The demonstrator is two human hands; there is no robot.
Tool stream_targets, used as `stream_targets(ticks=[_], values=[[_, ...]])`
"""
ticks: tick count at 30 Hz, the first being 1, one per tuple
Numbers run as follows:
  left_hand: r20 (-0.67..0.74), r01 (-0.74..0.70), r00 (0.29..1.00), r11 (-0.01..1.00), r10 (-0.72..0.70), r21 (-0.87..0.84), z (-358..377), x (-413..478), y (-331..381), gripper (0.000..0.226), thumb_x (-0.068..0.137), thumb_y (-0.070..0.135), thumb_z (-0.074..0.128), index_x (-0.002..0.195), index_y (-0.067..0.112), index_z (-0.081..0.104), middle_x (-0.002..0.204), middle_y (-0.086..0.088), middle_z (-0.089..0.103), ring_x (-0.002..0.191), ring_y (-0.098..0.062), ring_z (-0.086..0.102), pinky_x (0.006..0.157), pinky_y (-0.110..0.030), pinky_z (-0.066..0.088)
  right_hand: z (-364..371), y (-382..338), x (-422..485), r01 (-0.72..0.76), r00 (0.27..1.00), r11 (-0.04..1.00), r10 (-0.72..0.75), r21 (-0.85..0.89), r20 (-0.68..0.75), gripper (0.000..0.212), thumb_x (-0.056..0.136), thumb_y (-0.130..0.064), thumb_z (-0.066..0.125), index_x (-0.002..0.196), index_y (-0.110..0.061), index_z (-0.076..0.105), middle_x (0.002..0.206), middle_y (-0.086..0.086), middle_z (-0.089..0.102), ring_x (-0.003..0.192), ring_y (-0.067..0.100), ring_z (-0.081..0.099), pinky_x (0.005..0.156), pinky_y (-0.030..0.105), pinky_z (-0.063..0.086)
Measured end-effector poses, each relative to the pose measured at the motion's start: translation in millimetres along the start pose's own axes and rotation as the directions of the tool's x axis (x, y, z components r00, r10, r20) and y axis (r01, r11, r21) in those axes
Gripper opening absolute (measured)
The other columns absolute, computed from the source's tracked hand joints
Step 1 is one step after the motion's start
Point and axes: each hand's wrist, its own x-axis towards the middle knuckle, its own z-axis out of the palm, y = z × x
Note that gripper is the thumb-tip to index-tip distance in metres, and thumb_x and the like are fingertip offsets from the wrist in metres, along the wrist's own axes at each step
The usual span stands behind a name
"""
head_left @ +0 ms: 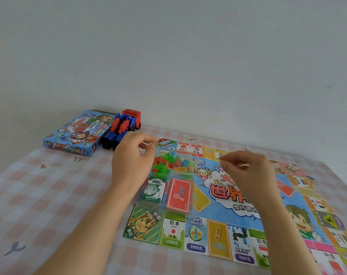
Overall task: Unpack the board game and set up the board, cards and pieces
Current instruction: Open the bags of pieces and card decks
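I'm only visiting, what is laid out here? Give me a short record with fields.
Board: game board unfolded flat on checked cloth
Pack: clear pack on the board, holding small pieces, money, red cards
Left hand: fingers pinch the pack's far edge
Right hand: fingers pinched, contents unclear
Far left: blue game box, toy robot beside it

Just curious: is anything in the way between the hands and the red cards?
Nothing solid. The red cards lie on the board, between the left hand and right hand; a clear wrapper seems to cover them.
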Motion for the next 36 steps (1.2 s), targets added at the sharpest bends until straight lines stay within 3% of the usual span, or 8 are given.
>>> stream_targets(ticks=[6, 11, 14, 19, 24, 28, 32, 36], values=[[-0.012, 0.243, 0.967, 0.931, -0.256, -0.271, -8.8, 5.9, 1.7, 0.015, 0.087, 0.011, 0.061, 0.091, 0.023, 0.07, 0.086, 0.011, 0.065, 0.074, 0.001, 0.056, 0.07, -0.017, 0.042, 49.3, -19.1, -15.9, 0.222, 0.973, 0.973, -0.218, -0.057, 0.076, 0.008, 0.081, -0.017, 0.07, 0.082, -0.024, 0.074, 0.089, -0.014, 0.063, 0.087, 0.005, 0.054, 0.076, 0.022, 0.039], [0.062, 0.302, 0.952, 0.888, -0.3, -0.347, -10.3, 6.4, 6.4, 0.017, 0.085, 0.011, 0.064, 0.081, 0.026, 0.07, 0.08, 0.013, 0.066, 0.074, 0.0, 0.058, 0.071, -0.02, 0.046, 50.5, -10.0, -8.3, 0.102, 0.995, 0.986, -0.102, -0.13, 0.003, 0.011, 0.085, -0.02, 0.067, 0.093, -0.024, 0.073, 0.105, -0.007, 0.064, 0.106, 0.016, 0.054, 0.082, 0.025, 0.036], [0.159, 0.344, 0.938, 0.877, -0.307, -0.336, -8.8, 4.7, 8.3, 0.017, 0.083, 0.011, 0.066, 0.079, 0.026, 0.07, 0.084, 0.011, 0.068, 0.079, -0.001, 0.061, 0.074, -0.022, 0.048, 52.2, -9.6, -7.1, 0.079, 0.995, 0.982, -0.067, -0.174, 0.075, 0.016, 0.086, -0.031, 0.065, 0.1, -0.029, 0.072, 0.116, -0.008, 0.061, 0.115, 0.016, 0.049, 0.084, 0.026, 0.035], [0.255, 0.322, 0.928, 0.928, -0.27, -0.188, -4.2, 1.8, 5.9, 0.012, 0.079, 0.019, 0.07, 0.079, 0.03, 0.071, 0.101, 0.011, 0.065, 0.099, -0.005, 0.059, 0.088, -0.033, 0.046, 58.9, -19.3, -11.1, 0.098, 0.949, 0.95, 0.001, -0.298, 0.316, 0.037, 0.081, -0.059, 0.058, 0.113, -0.041, 0.064, 0.141, -0.012, 0.043, 0.13, 0.013, 0.034, 0.103, 0.037, 0.036], [0.253, 0.213, 0.949, 0.975, -0.19, -0.064, -1.9, 1.5, 4.0, 0.011, 0.08, 0.022, 0.07, 0.083, 0.032, 0.069, 0.101, 0.02, 0.054, 0.099, 0.001, 0.053, 0.086, -0.03, 0.042, 60.6, -22.7, -11.8, 0.133, 0.95, 0.957, -0.049, -0.257, 0.308, 0.027, 0.083, -0.052, 0.06, 0.106, -0.042, 0.069, 0.141, -0.015, 0.043, 0.13, 0.01, 0.032, 0.1, 0.033, 0.033], [0.271, 0.164, 0.947, 0.985, -0.172, 0.052, -1.1, 0.2, 0.8, 0.015, 0.082, 0.02, 0.069, 0.083, 0.034, 0.065, 0.108, 0.01, 0.054, 0.1, -0.004, 0.051, 0.081, -0.026, 0.04, 61.7, -22.3, -12.3, 0.135, 0.972, 0.979, -0.101, -0.151, 0.214, 0.016, 0.089, -0.033, 0.062, 0.099, -0.029, 0.074, 0.125, -0.014, 0.056, 0.119, 0.008, 0.043, 0.093, 0.028, 0.041], [0.277, 0.124, 0.948, 0.982, -0.16, 0.142, 0.0, -0.4, -2.4, 0.016, 0.083, 0.019, 0.068, 0.086, 0.033, 0.064, 0.109, 0.005, 0.054, 0.095, -0.006, 0.052, 0.076, -0.023, 0.04, 55.6, -26.9, -10.9, -0.013, 0.999, 0.985, 0.006, 0.17, 0.045, 0.01, 0.088, -0.025, 0.065, 0.08, -0.029, 0.071, 0.08, -0.017, 0.068, 0.072, 0.0, 0.058, 0.067, 0.018, 0.044], [0.271, 0.109, 0.949, 0.973, -0.162, 0.203, 0.8, -0.6, -3.3, 0.011, 0.083, 0.022, 0.068, 0.091, 0.03, 0.067, 0.11, 0.005, 0.056, 0.092, -0.008, 0.055, 0.075, -0.025, 0.043, 43.8, -31.3, -8.9, -0.292, 0.954, 0.746, 0.275, 0.598, 0.124, 0.017, 0.094, -0.015, 0.056, 0.087, -0.013, 0.072, 0.077, 0.0, 0.074, 0.06, 0.011, 0.064, 0.056, 0.02, 0.054]])
